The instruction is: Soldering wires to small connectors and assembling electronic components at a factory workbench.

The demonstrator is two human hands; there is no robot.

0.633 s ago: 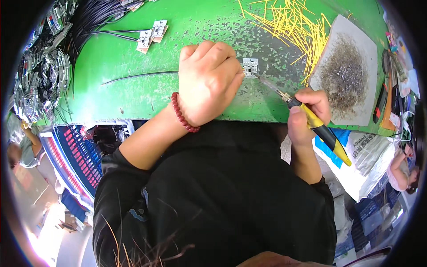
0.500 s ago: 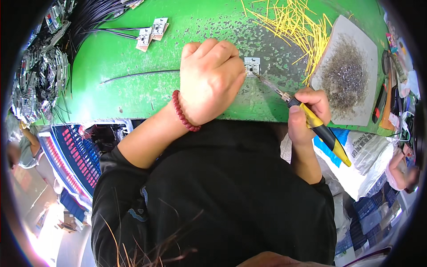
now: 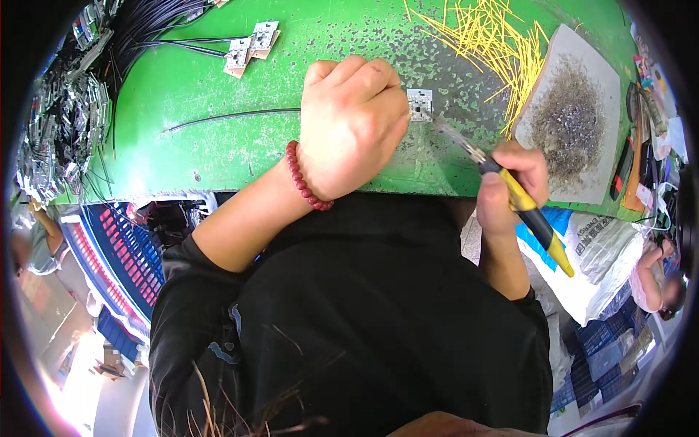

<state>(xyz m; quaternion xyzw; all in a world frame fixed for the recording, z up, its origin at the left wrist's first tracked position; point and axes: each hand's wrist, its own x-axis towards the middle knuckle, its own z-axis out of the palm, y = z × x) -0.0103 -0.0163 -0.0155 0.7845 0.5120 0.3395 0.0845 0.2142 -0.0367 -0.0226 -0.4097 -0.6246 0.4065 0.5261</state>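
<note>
My left hand (image 3: 354,131) is a closed fist over the green workbench, with its fingertips hidden beneath it. A black cable (image 3: 233,114) runs from the left into this fist. Just right of the knuckles, a small white circuit board (image 3: 420,106) shows, its left part covered by the hand. My right hand (image 3: 512,182) grips a yellow and black soldering iron (image 3: 540,227). The iron's blurred tip points up and left, just off the board's lower right edge.
Two joined boards (image 3: 251,49) with black cables lie farther back on the left, near a heap of cabled parts (image 3: 62,135). Yellow sticks of wire (image 3: 502,54) are scattered at the back right. Beside them sits a grey slab (image 3: 571,124) with dark residue. Tools line the right edge.
The soldering iron's tip has drawn back from the board, down and to the right. My left hand and the board have shifted slightly right and up.
</note>
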